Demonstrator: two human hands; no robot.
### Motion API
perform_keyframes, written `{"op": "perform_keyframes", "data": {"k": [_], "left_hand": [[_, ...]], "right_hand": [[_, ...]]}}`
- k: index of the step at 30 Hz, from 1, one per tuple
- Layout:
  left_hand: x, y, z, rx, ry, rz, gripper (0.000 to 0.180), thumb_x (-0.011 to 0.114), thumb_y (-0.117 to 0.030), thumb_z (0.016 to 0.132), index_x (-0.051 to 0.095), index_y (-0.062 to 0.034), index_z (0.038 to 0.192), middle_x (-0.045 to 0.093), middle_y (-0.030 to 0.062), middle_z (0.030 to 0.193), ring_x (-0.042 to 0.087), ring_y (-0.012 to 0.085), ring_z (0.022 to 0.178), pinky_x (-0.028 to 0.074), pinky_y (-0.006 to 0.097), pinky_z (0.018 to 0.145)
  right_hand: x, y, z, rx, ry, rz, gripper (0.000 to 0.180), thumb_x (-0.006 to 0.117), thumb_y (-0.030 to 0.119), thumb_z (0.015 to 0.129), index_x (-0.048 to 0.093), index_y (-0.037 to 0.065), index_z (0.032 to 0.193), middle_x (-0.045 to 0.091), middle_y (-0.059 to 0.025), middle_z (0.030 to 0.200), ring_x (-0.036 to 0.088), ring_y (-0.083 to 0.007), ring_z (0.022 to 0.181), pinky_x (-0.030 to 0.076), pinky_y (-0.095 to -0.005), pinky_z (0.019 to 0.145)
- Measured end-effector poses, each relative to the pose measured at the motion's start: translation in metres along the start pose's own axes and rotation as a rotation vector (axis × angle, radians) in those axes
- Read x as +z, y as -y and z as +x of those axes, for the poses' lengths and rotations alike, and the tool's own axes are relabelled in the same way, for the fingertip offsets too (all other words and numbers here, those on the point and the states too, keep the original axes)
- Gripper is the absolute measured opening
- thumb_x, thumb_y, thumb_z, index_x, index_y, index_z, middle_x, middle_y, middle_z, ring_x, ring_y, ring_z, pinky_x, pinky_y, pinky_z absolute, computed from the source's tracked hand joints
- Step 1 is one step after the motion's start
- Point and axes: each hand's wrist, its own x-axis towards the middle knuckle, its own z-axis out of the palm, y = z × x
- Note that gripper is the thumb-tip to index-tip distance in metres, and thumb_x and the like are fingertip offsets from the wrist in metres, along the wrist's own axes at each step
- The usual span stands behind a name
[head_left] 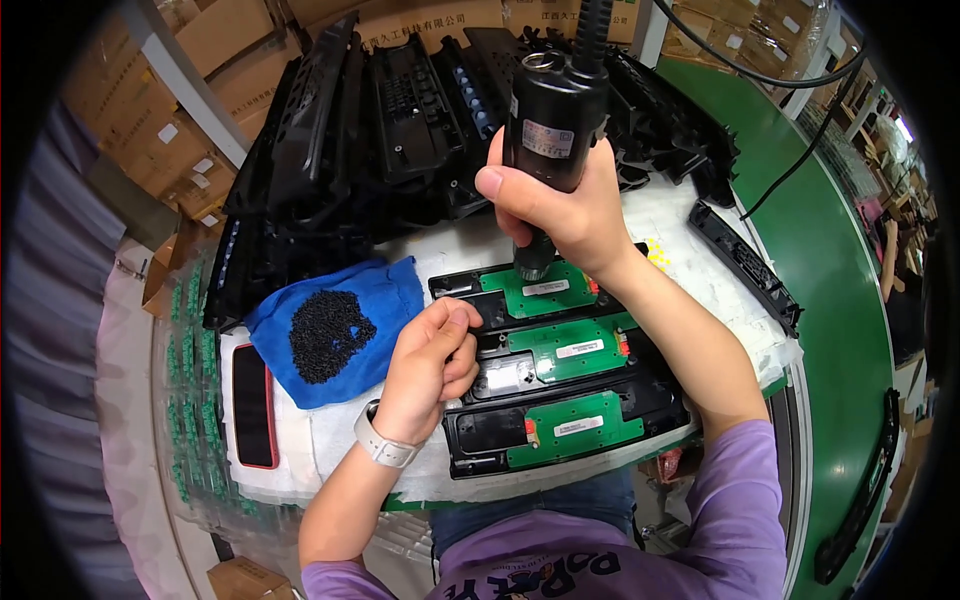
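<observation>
My right hand [575, 205] is wrapped around a black electric screwdriver [548, 95], held upright. Its tip points down at the green circuit board [525, 303] in the farthest of three black plastic housings; whether it touches a screw cannot be seen. My left hand [432, 352] is closed, fingers curled, by the left end of the housings. Anything within its fingers is hidden. Nearer to me lie a middle housing with its circuit board [545, 368] and a near housing with another board [620, 420]. A heap of small black screws [325, 335] rests on a blue cloth [390, 283].
A phone with a red case [254, 405] lies left of the cloth. Black plastic housings [410, 110] are piled along the back. At the right is a long black part [745, 265], beside small yellow pieces [657, 252]. Stacked green boards [190, 390] stand beyond the table's left edge.
</observation>
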Motion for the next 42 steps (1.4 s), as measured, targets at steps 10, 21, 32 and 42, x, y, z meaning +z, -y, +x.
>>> {"op": "perform_keyframes", "data": {"k": [10,21,32,42], "left_hand": [[-0.004,0.005,0.004,0.045,0.0,-0.127,0.007,0.048,-0.009,0.092,0.048,-0.0045,0.097,0.056,0.0074,0.07,0.035,0.0057,0.045,0.028,0.019,0.042],[-0.007,0.013,0.006,0.046,0.042,-0.144,0.018,0.055,-0.021,0.091,0.055,-0.003,0.09,0.062,0.0096,0.082,0.045,0.0075,0.053,0.039,0.019,0.05],[-0.006,0.015,0.003,0.037,0.022,-0.092,0.023,0.057,-0.025,0.089,0.055,-0.0019,0.087,0.061,0.0097,0.082,0.042,0.0057,0.05,0.035,0.019,0.049],[-0.008,0.018,0.003,0.147,-0.012,-0.184,0.016,0.064,-0.014,0.085,0.061,0.0003,0.092,0.064,0.0126,0.083,0.046,0.0066,0.052,0.038,0.017,0.048]], "right_hand": [[-0.001,0.012,-0.012,-0.026,0.003,0.007,0.015,0.065,0.009,0.075,0.052,0.002,0.076,0.051,-0.0014,0.052,0.047,-0.0078,0.041,0.035,-0.0214,0.039],[-0.011,0.043,-0.017,-0.11,0.028,0.675,0.025,0.047,0.028,0.087,0.05,0.005,0.097,0.046,-0.0053,0.056,0.044,-0.0147,0.04,0.039,-0.0303,0.045],[-0.004,0.038,-0.025,-0.134,0.012,0.688,0.027,0.049,0.028,0.086,0.048,0.005,0.1,0.048,-0.0055,0.058,0.045,-0.0149,0.042,0.041,-0.0308,0.048],[0.003,0.037,-0.031,-0.154,-0.073,0.632,0.026,0.051,0.025,0.086,0.047,0.004,0.101,0.049,-0.0065,0.058,0.047,-0.0151,0.043,0.042,-0.0311,0.049]]}}
